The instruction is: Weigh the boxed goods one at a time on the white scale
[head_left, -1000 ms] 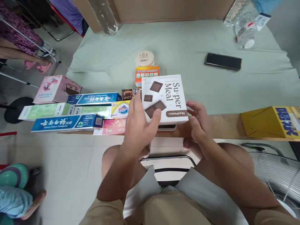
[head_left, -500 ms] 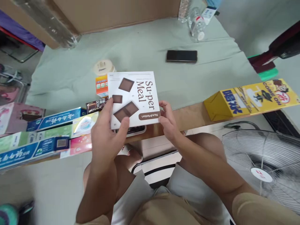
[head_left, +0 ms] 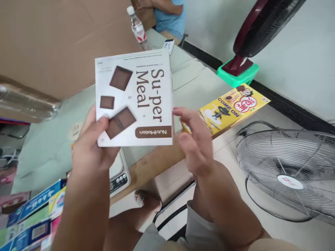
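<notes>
My left hand point(head_left: 91, 143) grips a white box point(head_left: 154, 104) printed "Su-per Meal", "NutriMotion" and brown chocolate squares. The thumb lies on its front face and the fingers go behind it. The box is held up above the front edge of the table, with its lettering turned sideways. At its right side my right hand point(head_left: 196, 139) is open, thumb and fingers apart and close to the box's edge. Below the box, partly covered by it and my left hand, a white kitchen scale point(head_left: 120, 170) with a dark button panel sits on the table.
A yellow box point(head_left: 227, 108) lies on the table point(head_left: 183, 76) to the right. Several toothpaste-like boxes point(head_left: 34, 209) lie at lower left. At the back stands a water bottle point(head_left: 137, 28); a person in blue point(head_left: 170, 17) is beyond. A floor fan point(head_left: 288, 174) stands at right.
My left hand has raised the white box off the scale area toward me. My right hand has let go of its edge. The view has swung to the right.
</notes>
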Motion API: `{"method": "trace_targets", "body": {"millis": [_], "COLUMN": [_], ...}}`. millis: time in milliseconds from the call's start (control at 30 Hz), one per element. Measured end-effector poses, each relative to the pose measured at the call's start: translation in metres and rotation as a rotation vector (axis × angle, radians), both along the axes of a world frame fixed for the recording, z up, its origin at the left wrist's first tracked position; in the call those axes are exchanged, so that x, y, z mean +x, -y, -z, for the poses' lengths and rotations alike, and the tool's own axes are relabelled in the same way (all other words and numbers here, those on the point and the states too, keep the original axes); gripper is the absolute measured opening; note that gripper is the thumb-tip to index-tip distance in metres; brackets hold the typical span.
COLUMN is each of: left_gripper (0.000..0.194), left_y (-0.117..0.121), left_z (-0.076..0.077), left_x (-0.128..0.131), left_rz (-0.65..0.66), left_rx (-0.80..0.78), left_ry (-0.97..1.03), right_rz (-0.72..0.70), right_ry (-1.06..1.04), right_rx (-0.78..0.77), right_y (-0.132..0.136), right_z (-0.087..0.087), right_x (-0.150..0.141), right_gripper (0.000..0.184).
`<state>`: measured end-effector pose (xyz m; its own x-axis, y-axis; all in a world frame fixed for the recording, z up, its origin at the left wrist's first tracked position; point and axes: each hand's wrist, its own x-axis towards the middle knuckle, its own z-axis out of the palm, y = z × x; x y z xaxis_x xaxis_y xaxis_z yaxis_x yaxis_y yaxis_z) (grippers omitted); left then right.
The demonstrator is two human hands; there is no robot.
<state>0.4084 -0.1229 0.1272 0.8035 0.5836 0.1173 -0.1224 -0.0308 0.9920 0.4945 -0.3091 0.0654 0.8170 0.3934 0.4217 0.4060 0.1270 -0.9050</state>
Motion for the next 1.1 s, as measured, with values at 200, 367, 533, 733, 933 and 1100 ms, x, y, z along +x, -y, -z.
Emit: {"method": "trace_targets", "body": {"millis": [200, 367, 533, 733, 933, 1100], "left_gripper": [0.058, 0.053, 0.048, 0.045, 0.036, 0.018], "left_y": [-0.031, -0.021, -0.015, -0.011, 0.006, 0.014], "left_z": [0.008, 0.044, 0.077, 0.094, 0.097, 0.096], "left_x": [0.146, 0.255, 0.315, 0.353, 0.354, 0.350], "left_rz": [0.328, 0.551, 0.690, 0.712, 0.742, 0.771], "left_rx": [-0.025, -0.055, -0.068, 0.065, 0.232, 0.333], "left_ry": [-0.174, -0.348, -0.465, -0.615, -0.575, -0.555], "right_rz": [0.387, 0.391, 0.263, 0.334, 0.745, 0.717], "right_ry": [-0.019, -0.089, -0.057, -0.033, -0.126, -0.370], "right_rx": [-0.156, -0.393, -0.574, -0.614, -0.556, -0.596], "right_y": [0.055, 0.055, 0.048, 0.038, 0.049, 0.063], "right_z": [-0.023, -0.008, 0.007, 0.012, 0.019, 0.036], "right_x": [0.042, 0.060, 0.066, 0.069, 0.083, 0.097], "right_gripper": [0.021, 0.027, 0.028, 0.020, 0.032, 0.060]}}
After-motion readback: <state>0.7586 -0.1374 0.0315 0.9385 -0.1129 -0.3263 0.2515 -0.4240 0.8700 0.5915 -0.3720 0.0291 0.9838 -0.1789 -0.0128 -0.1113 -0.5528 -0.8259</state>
